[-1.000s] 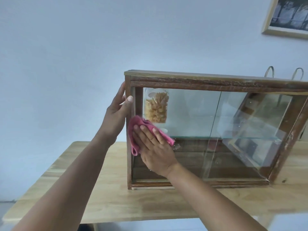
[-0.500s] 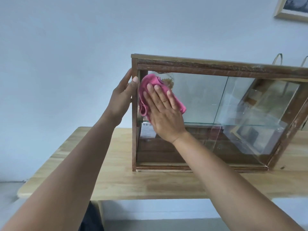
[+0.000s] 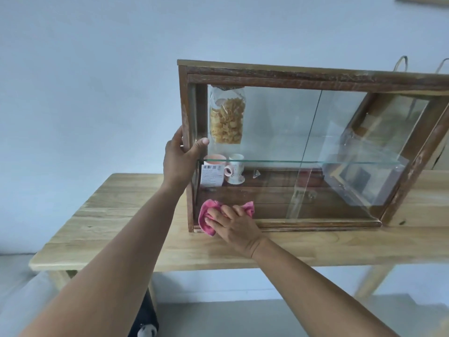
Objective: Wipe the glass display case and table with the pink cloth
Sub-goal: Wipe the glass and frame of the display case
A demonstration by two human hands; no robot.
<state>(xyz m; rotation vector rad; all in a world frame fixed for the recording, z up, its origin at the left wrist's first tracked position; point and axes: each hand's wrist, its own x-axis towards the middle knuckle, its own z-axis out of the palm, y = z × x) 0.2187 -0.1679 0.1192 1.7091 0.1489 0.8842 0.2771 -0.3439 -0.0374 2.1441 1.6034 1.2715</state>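
We see our left hand [image 3: 178, 161] wrapped around the left post of the wood-framed glass display case [image 3: 313, 76], thumb across its front. Our right hand [image 3: 233, 224] presses the crumpled pink cloth [image 3: 206, 218] flat-fingered against the case's lower left corner, just above the pale wooden tabletop [image 3: 121, 215].
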